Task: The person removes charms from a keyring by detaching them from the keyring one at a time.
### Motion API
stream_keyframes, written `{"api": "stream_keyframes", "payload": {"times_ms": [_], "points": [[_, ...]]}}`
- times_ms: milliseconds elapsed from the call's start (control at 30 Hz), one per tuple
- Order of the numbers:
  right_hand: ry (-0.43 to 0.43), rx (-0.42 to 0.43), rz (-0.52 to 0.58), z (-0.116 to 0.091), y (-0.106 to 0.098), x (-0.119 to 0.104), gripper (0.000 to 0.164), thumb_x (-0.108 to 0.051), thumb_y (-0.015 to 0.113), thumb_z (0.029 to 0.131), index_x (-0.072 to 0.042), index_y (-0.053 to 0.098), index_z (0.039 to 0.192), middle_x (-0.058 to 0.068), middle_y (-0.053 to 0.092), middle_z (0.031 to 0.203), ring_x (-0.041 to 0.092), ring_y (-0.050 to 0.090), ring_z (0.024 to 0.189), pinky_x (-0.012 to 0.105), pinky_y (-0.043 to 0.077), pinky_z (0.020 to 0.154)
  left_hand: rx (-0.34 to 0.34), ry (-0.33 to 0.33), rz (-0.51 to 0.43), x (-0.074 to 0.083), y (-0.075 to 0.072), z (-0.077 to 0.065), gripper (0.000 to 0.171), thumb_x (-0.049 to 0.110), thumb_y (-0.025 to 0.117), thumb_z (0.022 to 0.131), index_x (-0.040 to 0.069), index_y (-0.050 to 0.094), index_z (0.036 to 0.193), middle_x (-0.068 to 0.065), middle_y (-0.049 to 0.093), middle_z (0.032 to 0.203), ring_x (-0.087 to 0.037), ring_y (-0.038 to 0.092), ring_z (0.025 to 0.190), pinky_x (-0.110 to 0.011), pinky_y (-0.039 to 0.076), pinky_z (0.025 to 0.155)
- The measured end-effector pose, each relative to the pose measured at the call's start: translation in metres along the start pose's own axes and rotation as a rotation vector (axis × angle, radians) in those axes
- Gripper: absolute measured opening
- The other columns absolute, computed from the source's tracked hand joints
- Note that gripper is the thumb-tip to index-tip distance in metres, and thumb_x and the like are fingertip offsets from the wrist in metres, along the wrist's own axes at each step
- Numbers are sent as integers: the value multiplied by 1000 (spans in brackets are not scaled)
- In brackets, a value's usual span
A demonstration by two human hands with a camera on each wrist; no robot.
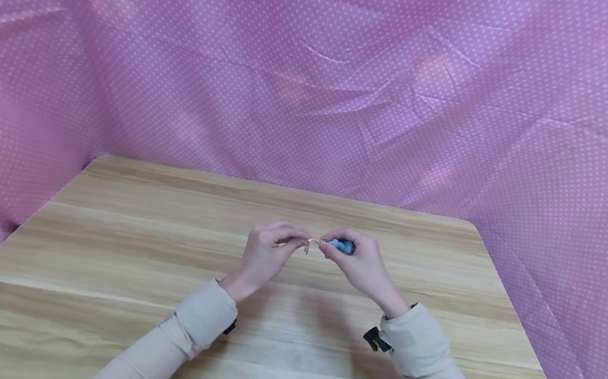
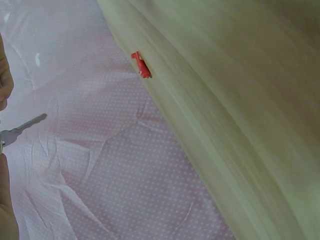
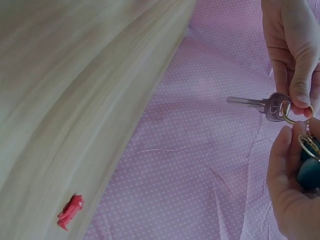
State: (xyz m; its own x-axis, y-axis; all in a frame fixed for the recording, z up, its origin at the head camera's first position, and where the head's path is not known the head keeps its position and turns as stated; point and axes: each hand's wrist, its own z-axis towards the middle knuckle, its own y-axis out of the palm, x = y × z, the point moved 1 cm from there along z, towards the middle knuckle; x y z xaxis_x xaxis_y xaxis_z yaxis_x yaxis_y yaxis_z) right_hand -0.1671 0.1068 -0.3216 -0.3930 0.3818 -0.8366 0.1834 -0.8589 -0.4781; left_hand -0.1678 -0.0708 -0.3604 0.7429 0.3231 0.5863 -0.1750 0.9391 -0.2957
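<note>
Over the middle of the table, my left hand (image 1: pixel 264 251) pinches a thin gold-coloured key ring (image 3: pixel 286 116) between thumb and fingertips. From that ring a silver key (image 3: pixel 275 106) hangs down, its blade pointing away from the hands. My right hand (image 1: pixel 360 264) is close beside it, fingertips at the other side of the ring. Held within its curled fingers is a rounded blue keychain charm (image 3: pixel 310 174) with gold-coloured links, partly covered by the hand. In the left wrist view only the key (image 2: pixel 15 134) and some fingers show at the edge.
A small red figure (image 3: pixel 70 211) lies on the wood-grain table (image 1: pixel 132 224) near an edge, seen in both wrist views. Pink dotted cloth (image 1: pixel 317 89) hangs behind the table and along both sides. Both sleeves have dark straps at the wrists.
</note>
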Motion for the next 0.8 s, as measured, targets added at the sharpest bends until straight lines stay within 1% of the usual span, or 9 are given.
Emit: {"api": "stream_keyframes", "payload": {"times_ms": [100,200,333,400,500,567,667,733,800], "points": [[4,-8,21,-4,-3,-8,11,-6,63,85,3,65,92,16,66,81,6,56,66,17,47,56,-7,-25,-29,1,1,1,6,-1,69,77,-1,71,83,-10,70,80,-19,67,72,-20,56,70],[11,-10,47,-5,-4,-6,11,-4,63,85,4,65,92,17,66,81,6,57,67,17,47,57,-5,-40,-50,11,0,2,5,-6,67,77,-5,69,81,-14,69,79,-23,67,72,-21,57,70],[28,-19,85,-5,-4,-4,12,-5,63,85,4,65,93,20,66,83,5,58,68,16,48,58,23,-69,-82,27,-3,4,6,-11,66,75,-9,67,80,-18,67,76,-26,64,68,-22,57,66],[34,-22,100,-5,-4,-4,13,-5,63,85,4,65,94,21,66,85,5,59,69,16,48,59,37,-95,-107,29,-3,4,6,-12,66,74,-10,67,80,-19,66,76,-27,63,68,-23,56,65],[35,-25,115,-5,-3,-4,13,-4,63,85,5,65,94,24,65,86,5,59,69,16,49,60,47,-140,-143,33,-4,4,7,-13,66,74,-11,66,81,-21,67,78,-28,64,70,-24,57,66],[33,-28,119,-5,-4,-4,13,-4,62,85,5,65,94,23,65,86,6,59,69,16,49,60,46,-172,-163,32,-3,4,8,-12,66,74,-11,66,82,-21,67,80,-28,65,72,-27,58,68],[34,-33,116,-6,-4,-3,13,-4,62,86,5,64,94,21,65,84,6,59,69,17,49,60,41,-243,-210,30,-2,3,8,-9,66,76,-11,66,84,-21,67,83,-24,66,75,-28,58,72],[38,-36,113,-6,-5,-3,13,-4,61,86,5,64,95,21,65,85,6,60,70,18,50,60,42,-295,-251,28,-1,3,9,-8,66,77,-11,66,85,-22,66,85,-19,66,78,-27,57,75],[43,-41,119,-6,-5,-1,13,-5,61,87,5,63,96,24,65,86,6,60,70,19,51,61,51,-338,-293,28,-1,2,9,-6,66,77,-11,66,86,-23,65,86,-14,65,79,-26,56,77]]}}
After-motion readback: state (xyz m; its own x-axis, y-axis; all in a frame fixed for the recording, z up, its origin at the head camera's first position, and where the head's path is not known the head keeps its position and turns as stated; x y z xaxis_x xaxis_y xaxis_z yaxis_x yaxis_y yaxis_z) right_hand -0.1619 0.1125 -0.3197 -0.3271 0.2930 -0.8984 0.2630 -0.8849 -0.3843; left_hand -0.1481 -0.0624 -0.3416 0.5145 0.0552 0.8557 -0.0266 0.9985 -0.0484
